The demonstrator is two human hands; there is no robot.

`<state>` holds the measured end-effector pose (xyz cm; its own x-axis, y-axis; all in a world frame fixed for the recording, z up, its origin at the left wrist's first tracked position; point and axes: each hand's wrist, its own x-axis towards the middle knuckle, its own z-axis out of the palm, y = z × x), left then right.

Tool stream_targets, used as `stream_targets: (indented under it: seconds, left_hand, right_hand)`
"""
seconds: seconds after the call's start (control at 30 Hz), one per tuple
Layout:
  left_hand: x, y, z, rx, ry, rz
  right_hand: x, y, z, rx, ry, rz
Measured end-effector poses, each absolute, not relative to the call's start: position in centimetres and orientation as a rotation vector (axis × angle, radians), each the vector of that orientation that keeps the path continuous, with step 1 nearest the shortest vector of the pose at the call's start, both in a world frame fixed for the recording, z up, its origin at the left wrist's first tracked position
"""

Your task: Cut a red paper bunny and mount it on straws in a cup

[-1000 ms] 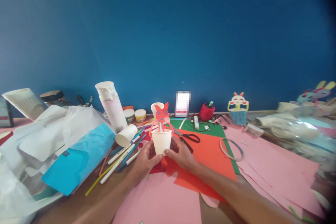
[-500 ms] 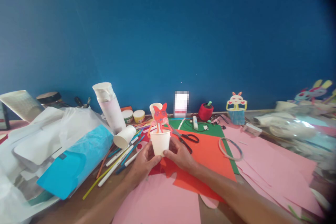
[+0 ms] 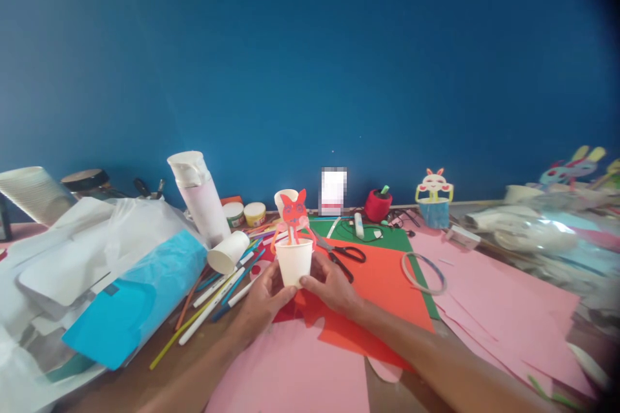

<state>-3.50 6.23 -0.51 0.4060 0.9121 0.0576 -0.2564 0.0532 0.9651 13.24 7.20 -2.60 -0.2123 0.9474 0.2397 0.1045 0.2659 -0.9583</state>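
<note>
Paper cup: a small white paper cup (image 3: 294, 261) is held upright between both hands, above the red paper sheet (image 3: 382, 284) near the middle of the table (image 3: 159, 368).
Left hand: the left hand (image 3: 264, 300) is closed on the cup's left side and base, with the thumb laid across the lower front.
Right hand: the right hand (image 3: 329, 284) is closed on the cup's right side, the fingers wrapped behind and the thumb at the lower front.
Cutout: a red paper animal cutout (image 3: 293, 214) on a thin stick stands out of the cup's mouth, its paper arms draped over the rim.
Weight: the cup is judged very light and easily tipped, with the tall cutout adding top load.
Stiffness: the thin wall is judged soft and easily crushed or dented under a hard squeeze; the cutout bends and tears readily.
Best hold: a gentle grip low on the wall, near the stiffer base, is judged safest; the cutout and rim are best left untouched.
Nearby: scissors (image 3: 345, 255) lie just right of the cup, markers (image 3: 217, 287) to the left, and another paper cup (image 3: 227, 251) on its side.
</note>
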Motion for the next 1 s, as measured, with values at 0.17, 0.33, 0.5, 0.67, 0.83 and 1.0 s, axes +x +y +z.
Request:
stream_targets:
  seconds: [0.17, 0.33, 0.5, 0.67, 0.83, 1.0]
  left_hand:
    - [-3.42, 6.3, -0.68, 1.191, 0.711, 1.017]
    - [-3.46, 6.15, -0.21, 1.185, 0.71, 1.01]
    - [-3.33, 6.02, 0.23, 1.174, 0.716, 1.002]
    - [-3.35, 6.06, 0.11, 1.182, 0.716, 1.0]
    - [-3.4, 6.13, -0.11, 1.201, 0.719, 1.008]
    - [-3.35, 6.03, 0.16, 1.195, 0.721, 1.003]
  right_hand:
    - [13.2, 7.18, -2.49, -0.973, -1.572, 1.091]
    - [13.22, 7.18, -2.52, -0.956, -1.572, 1.115]
    - [13.26, 7.2, -2.57, -0.988, -1.572, 1.099]
    - [13.23, 7.23, -2.65, -0.996, -1.56, 1.109]
    - [13.27, 7.24, -2.69, -1.0, -1.563, 1.099]
    - [13.33, 7.22, -2.67, -1.017, -1.569, 1.088]
